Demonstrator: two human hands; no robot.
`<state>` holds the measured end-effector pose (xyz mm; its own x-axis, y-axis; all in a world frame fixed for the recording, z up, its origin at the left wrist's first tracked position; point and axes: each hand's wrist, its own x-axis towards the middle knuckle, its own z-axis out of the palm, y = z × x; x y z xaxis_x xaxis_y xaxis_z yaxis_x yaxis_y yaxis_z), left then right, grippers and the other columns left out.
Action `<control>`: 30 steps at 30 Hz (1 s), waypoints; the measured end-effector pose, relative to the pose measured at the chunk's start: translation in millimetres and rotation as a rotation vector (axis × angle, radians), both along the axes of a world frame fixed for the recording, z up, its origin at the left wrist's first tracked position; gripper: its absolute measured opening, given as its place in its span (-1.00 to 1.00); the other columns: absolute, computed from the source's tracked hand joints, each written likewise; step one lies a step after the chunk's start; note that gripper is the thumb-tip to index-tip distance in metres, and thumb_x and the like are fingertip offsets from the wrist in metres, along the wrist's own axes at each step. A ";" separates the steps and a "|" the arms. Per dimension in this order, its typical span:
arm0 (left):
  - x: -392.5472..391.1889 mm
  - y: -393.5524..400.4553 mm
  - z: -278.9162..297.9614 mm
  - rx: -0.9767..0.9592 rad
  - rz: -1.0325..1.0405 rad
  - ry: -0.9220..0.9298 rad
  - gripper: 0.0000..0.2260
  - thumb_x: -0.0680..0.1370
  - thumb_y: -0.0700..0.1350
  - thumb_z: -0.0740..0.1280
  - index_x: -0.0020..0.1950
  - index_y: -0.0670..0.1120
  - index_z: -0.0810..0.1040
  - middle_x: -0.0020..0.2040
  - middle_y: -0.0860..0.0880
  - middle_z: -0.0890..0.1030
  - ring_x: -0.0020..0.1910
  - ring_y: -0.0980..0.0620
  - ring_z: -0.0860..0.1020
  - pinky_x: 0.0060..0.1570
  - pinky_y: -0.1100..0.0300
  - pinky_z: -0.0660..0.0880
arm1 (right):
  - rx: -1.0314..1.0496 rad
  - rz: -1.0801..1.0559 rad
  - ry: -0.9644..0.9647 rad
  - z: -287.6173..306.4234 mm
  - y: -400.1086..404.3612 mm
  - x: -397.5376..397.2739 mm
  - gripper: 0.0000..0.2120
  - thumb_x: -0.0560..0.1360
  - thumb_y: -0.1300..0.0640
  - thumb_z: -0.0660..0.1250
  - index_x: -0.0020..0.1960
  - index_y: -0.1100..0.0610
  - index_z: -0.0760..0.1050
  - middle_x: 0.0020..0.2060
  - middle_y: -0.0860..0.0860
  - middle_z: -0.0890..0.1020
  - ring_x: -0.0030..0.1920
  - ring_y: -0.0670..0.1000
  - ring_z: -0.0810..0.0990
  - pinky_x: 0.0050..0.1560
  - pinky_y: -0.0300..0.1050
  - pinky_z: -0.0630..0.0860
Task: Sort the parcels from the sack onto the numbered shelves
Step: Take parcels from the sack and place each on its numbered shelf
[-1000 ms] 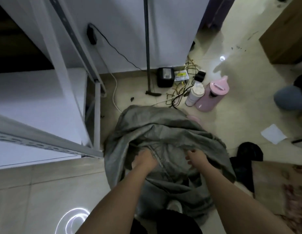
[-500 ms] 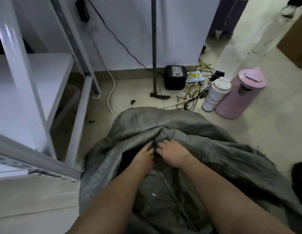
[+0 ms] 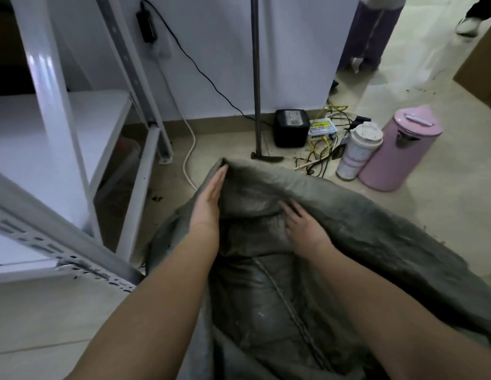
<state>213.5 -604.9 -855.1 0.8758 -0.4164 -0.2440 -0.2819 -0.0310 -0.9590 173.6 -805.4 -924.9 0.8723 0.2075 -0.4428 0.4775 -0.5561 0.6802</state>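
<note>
sack (image 3: 348, 229) long axis toward viewer, mouth far | left hand (image 3: 208, 198) flat | right hand (image 3: 302, 223) spread flat

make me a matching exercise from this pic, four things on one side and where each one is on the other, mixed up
Things:
1. sack
2. pink jug
3. black box
4. shelf

Places:
A. against the wall, beside the pole's foot
B. on the left, white, with metal posts
C. on the floor under both hands
D. far right, next to the white cup

Pairs: 1-C, 2-D, 3-A, 4-B

The left hand lies flat against the sack's rim; the right hand rests with spread fingers on the fabric.
</note>
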 end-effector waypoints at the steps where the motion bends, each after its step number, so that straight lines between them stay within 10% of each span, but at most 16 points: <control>1: -0.8 -0.3 2.7 -0.009 -0.007 -0.013 -0.25 0.58 0.29 0.00 0.56 -0.17 -0.15 0.54 -0.30 -0.16 0.42 -0.47 -0.32 0.13 -0.46 -0.51 | -0.061 -0.026 -0.052 8.9 -2.7 1.2 -0.42 0.63 -0.13 -0.01 0.56 0.13 0.06 0.56 0.15 0.01 0.52 0.29 -0.29 0.40 0.33 -0.37; 11: -30.4 -29.0 -8.3 -0.117 -0.426 0.435 -0.55 0.65 0.00 0.02 0.54 -0.08 0.17 0.58 -0.14 0.01 0.54 -0.23 -0.19 0.17 -0.28 -0.52 | 0.134 -0.106 -0.279 89.7 -2.0 32.7 -0.48 0.65 -0.03 -0.04 0.56 0.13 0.04 0.54 0.14 0.10 0.55 0.17 -0.06 0.45 0.28 -0.29; 17: -14.9 -10.4 -12.2 -0.462 -0.180 0.224 -0.39 0.63 0.10 0.06 0.58 -0.08 -0.11 0.55 -0.16 -0.29 0.44 -0.36 -0.37 0.24 -0.38 -0.41 | 0.308 -0.091 -0.183 56.0 -12.6 11.9 -0.25 0.55 -0.13 0.18 0.58 0.10 -0.10 0.55 0.15 0.04 0.54 0.21 -0.04 0.37 0.33 -0.38; 26: -5.5 -3.5 -46.7 -0.809 0.084 0.453 -0.32 0.58 0.18 0.11 0.59 0.01 -0.13 0.57 -0.12 -0.25 0.51 -0.32 -0.20 0.45 -0.26 -0.12 | 0.325 -0.145 -0.067 -6.2 4.0 19.9 0.15 0.39 -0.36 0.32 0.54 0.11 -0.40 0.56 0.15 -0.17 0.54 0.27 -0.15 0.39 0.43 -0.31; 30: -6.0 -0.5 -55.1 -0.862 0.101 0.448 -0.33 0.57 0.16 0.13 0.59 0.01 -0.09 0.57 -0.13 -0.22 0.51 -0.33 -0.19 0.44 -0.27 -0.20 | 0.381 -0.133 -0.153 -38.1 8.9 17.2 -0.03 0.54 -0.20 0.21 0.50 0.14 -0.47 0.55 0.19 -0.14 0.53 0.30 -0.11 0.41 0.42 -0.29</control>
<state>207.5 -605.4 -910.2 0.8177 -0.5359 -0.2103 -0.5721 -0.7156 -0.4008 190.7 -796.5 -963.0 0.9521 0.2127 -0.2196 0.2944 -0.8312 0.4716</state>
